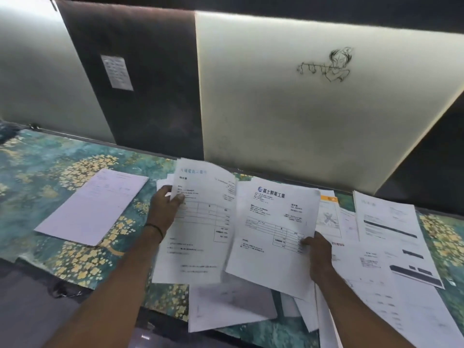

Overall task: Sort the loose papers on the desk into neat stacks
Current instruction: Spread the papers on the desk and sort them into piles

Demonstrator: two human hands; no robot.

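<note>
Papers lay scattered on the surface beneath both hands, the right grip pinching a logo sheet, the left grip pinching another sheet, a neat stack farther left.

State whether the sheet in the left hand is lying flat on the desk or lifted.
Lifted: the left hand pinches the sheet, whose top edge curls up.

Blue heading "富士製薬工業" on sheet; other print too blurred.
</note>
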